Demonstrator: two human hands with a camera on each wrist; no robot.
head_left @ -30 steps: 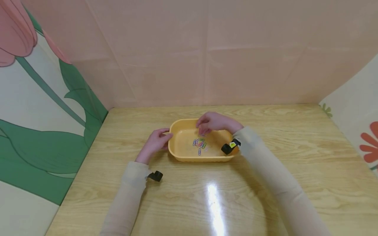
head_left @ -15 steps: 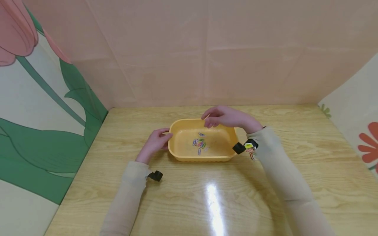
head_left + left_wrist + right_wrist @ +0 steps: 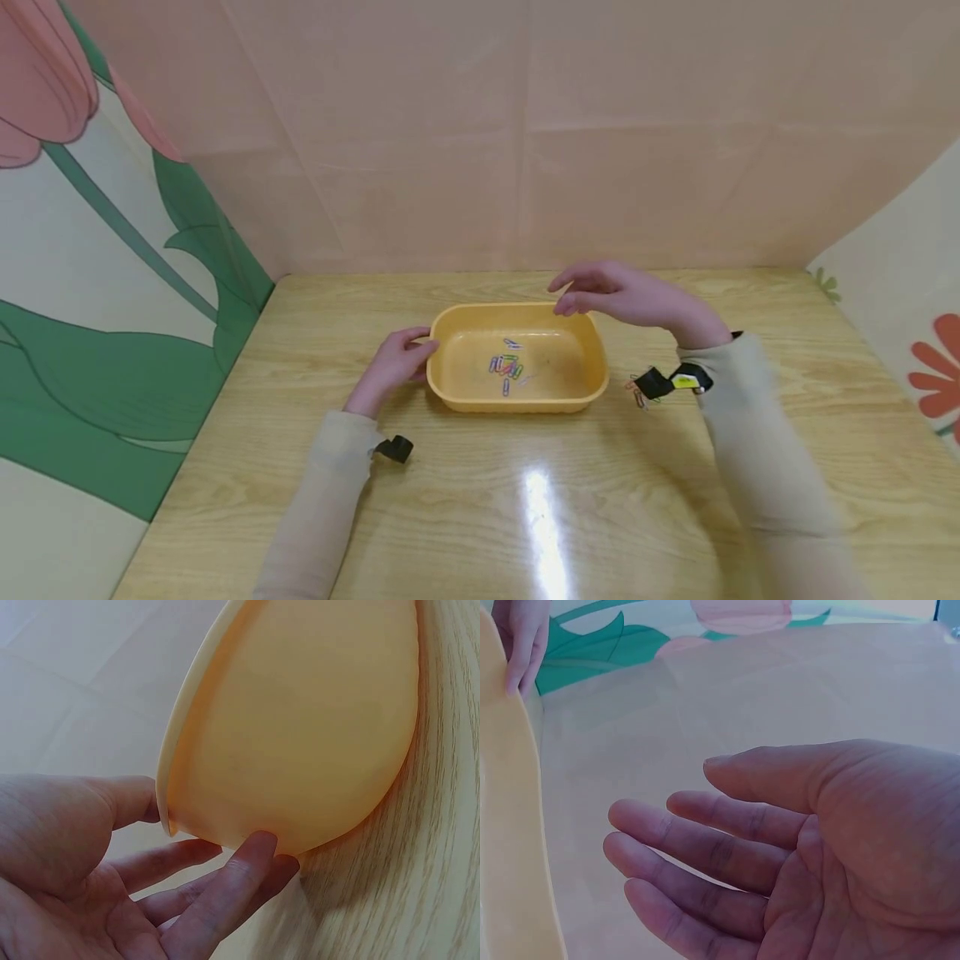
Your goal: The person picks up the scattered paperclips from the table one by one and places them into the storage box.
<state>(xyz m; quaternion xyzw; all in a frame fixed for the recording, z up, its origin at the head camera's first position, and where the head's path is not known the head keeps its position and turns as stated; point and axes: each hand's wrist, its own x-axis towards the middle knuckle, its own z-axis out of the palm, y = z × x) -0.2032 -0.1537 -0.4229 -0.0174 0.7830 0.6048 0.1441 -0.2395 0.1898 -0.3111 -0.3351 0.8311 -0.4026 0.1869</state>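
Note:
A yellow plastic basin (image 3: pixel 558 406) stands on the table, with several coloured paper clips (image 3: pixel 507 367) lying on its floor, left of the middle. My left hand (image 3: pixel 394 362) holds the basin's left end. Its thumb lies at the rim and its fingers (image 3: pixel 238 881) bend against the outer wall, as the left wrist view shows. Above the basin's far right corner hovers my right hand (image 3: pixel 626 292), with relaxed fingers (image 3: pixel 697 847) and nothing between them. More paper clips (image 3: pixel 640 398) lie on the table right of the basin, partly hidden by the right wrist's camera.
The wooden table (image 3: pixel 450 500) reaches back to a pink covered wall (image 3: pixel 517 150). Flower-patterned panels (image 3: pixel 97 350) border the table on both sides. Black wrist cameras (image 3: pixel 395 448) jut out from the sleeves.
My right hand has let go of a paper clip inside the basin, then risen and moved right past the far rim. The left hand and basin have stayed put.

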